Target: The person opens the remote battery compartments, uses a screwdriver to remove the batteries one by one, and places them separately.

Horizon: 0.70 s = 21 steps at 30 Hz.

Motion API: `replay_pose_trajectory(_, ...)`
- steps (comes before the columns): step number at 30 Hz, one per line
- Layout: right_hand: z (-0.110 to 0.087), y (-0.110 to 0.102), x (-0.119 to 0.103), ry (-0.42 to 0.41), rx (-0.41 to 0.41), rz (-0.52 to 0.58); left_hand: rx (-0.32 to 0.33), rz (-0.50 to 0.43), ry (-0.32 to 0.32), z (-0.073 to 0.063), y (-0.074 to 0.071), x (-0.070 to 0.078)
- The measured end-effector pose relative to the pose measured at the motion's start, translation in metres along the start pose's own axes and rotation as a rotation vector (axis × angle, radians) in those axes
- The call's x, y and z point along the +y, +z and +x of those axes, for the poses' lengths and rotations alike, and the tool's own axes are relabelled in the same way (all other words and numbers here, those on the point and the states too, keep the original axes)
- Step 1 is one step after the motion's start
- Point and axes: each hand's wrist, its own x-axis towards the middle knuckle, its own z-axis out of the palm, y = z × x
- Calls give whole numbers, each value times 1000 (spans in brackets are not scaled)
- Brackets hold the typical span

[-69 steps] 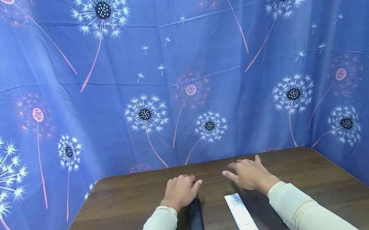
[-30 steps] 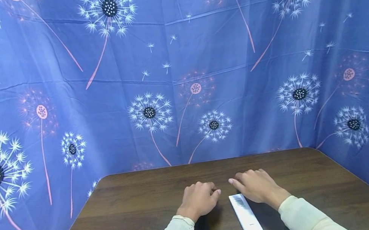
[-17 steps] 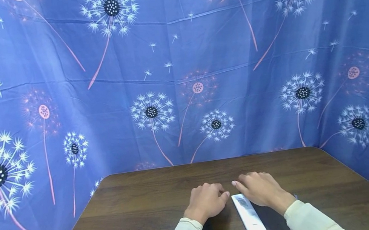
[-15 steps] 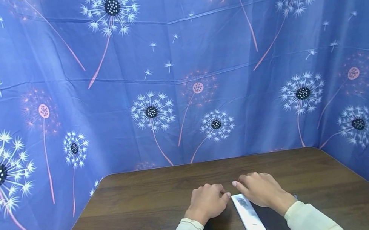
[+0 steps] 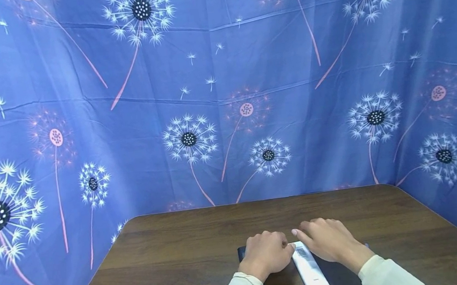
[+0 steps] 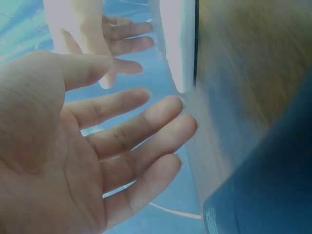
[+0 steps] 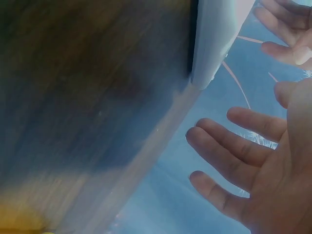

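A long, narrow white box (image 5: 315, 279) with a printed label at its far end lies on the table. My left hand (image 5: 266, 254) hovers over the far end of a long black box (image 5: 241, 252), covering most of it; the thumb overlaps the white box's corner in the head view. In the left wrist view, the fingers (image 6: 161, 131) are loosely spread, with nothing in the palm. My right hand (image 5: 332, 240) hangs just right of the white box's far end. Its fingers (image 7: 219, 151) are relaxed and hold nothing in the right wrist view.
The brown wooden table (image 5: 174, 261) has rounded far corners. A blue curtain (image 5: 319, 160) with a dandelion print hangs behind it and along both sides. A yellow-orange patch (image 7: 19, 214) shows at the lower left of the right wrist view.
My left hand has moved right, away from above the black box toward the white one, baring the black box's far corner. My right hand has come slightly nearer. Both boxes appear to stay put.
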Motion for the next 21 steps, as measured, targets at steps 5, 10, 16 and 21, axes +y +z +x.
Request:
replay_pose_trajectory(5,-3,0,1,14,-6,-5,-33,20,-27,3,3,7)
replay_pose_trajectory(10,-7,-1,2,26,-1,-12,-21,51,-50,5,6,14)
replay_pose_trajectory(16,-13,0,1,34,11,-6,18,69,-84,3,11,20)
replay_pose_trajectory(21,-18,-1,-1,47,11,5,67,99,-108,4,14,23)
